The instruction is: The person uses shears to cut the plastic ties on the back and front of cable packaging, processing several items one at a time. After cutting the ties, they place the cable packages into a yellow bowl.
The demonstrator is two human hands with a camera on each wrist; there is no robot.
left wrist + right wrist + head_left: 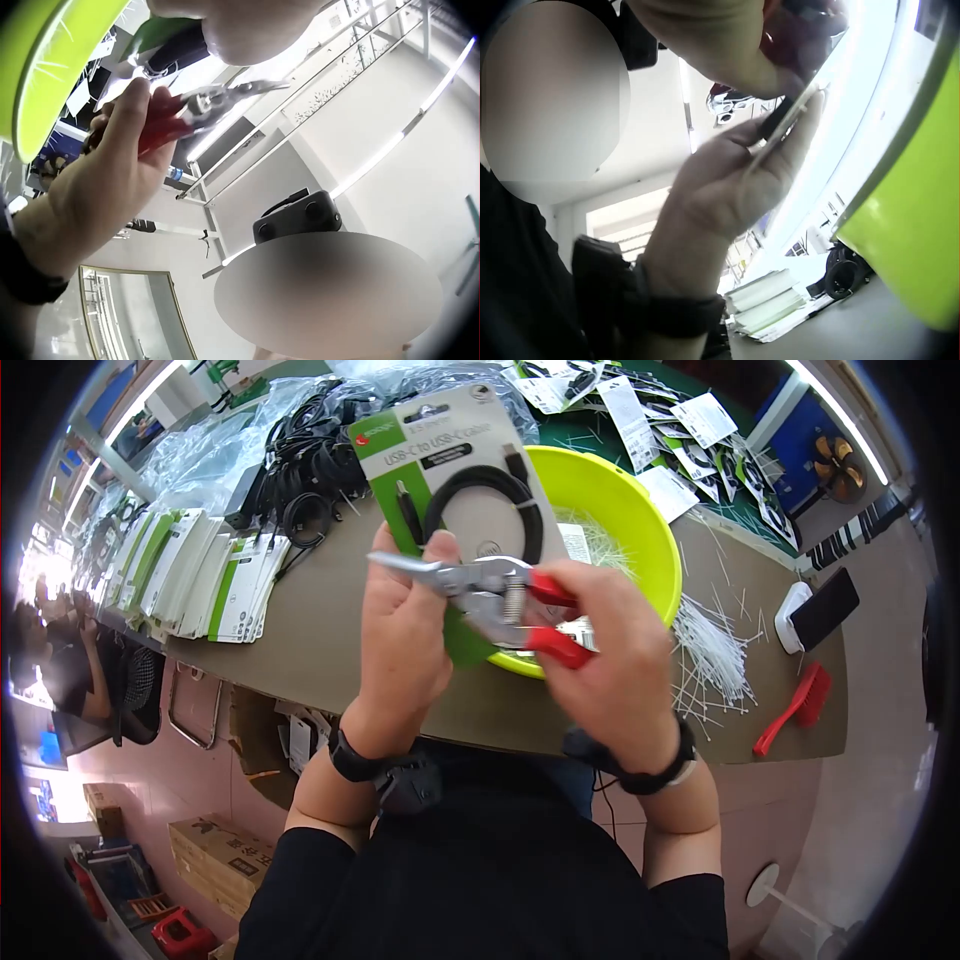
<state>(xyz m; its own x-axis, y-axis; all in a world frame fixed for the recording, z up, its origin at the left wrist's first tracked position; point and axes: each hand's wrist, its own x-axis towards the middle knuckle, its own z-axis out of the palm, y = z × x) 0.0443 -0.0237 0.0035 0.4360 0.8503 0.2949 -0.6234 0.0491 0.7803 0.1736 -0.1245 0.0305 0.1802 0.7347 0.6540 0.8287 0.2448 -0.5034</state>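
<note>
My left hand (402, 642) holds a green and grey card (380, 460) upright, its thumb on the front face. A coiled black USB-C cable (533, 525) is fixed to that card, with a light tie showing on the coil. In my right hand (622, 650) are red-handled pruning shears (505, 595), gripped by the handles. The shears lie across the lower part of the card in the head view, blades pointing left past my left thumb. The left wrist view shows the same shears (206, 106) with the right hand (112, 172) around the handles.
A lime-green basin (655, 550) with clear tie scraps stands behind my right hand. White cable ties (712, 655), a red brush (797, 710) and a phone on a stand (820, 610) are to the right. Stacked cards (185, 580) and black cables (320, 450) lie left; packaged cables (690, 440) lie at back right.
</note>
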